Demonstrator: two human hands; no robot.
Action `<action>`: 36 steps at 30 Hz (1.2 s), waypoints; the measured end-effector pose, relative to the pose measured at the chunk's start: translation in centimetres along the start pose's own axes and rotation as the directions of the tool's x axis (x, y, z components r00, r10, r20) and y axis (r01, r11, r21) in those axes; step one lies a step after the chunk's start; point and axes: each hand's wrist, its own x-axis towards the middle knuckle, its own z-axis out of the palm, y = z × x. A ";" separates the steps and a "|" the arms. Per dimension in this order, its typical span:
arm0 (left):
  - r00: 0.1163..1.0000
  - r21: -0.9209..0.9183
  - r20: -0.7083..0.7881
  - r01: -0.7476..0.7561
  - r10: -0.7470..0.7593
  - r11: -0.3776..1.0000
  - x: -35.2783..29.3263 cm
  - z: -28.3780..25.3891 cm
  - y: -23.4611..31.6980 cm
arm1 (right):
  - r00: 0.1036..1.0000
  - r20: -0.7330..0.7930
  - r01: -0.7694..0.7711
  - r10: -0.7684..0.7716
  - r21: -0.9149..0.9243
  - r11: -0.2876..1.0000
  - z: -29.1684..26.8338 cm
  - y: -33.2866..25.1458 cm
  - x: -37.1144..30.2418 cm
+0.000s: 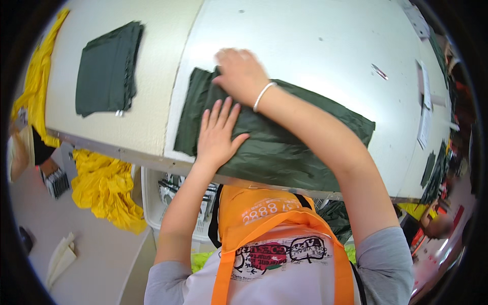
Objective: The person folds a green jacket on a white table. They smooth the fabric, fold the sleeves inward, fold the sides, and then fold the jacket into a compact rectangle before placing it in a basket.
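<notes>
I see the left hand (217, 137) spread flat on the green cloth (284, 155), at six o'clock on the table (295, 38); the right hand (243, 76) half-curls at eleven, grip unclear. Uneven pressure could crease the cloth.

Yellow cloth (39, 84): along left edge of tabletop (295, 30). Crumpled yellow heap (104, 189): below front-left corner. White plastic basket (150, 195): under front edge. Slim tool (379, 71), red-and-silver: toward right edge. White papers (423, 129): near right edge.
</notes>
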 end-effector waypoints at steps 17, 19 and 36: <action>0.996 0.025 0.072 -0.055 0.053 0.998 0.6 2.0 -0.6 | 0.912 0.051 -0.401 0.407 -0.105 0.910 -3.7 8.4 -22.0; 0.996 0.041 0.069 -0.062 0.059 0.997 0.8 2.3 -0.2 | 0.836 0.182 -0.521 0.517 -0.031 0.853 -0.9 10.5 -24.3; 0.998 0.397 0.057 -0.017 -0.006 0.918 2.9 0.0 2.2 | 0.849 -0.009 -0.517 0.528 0.185 0.835 2.2 9.1 -32.8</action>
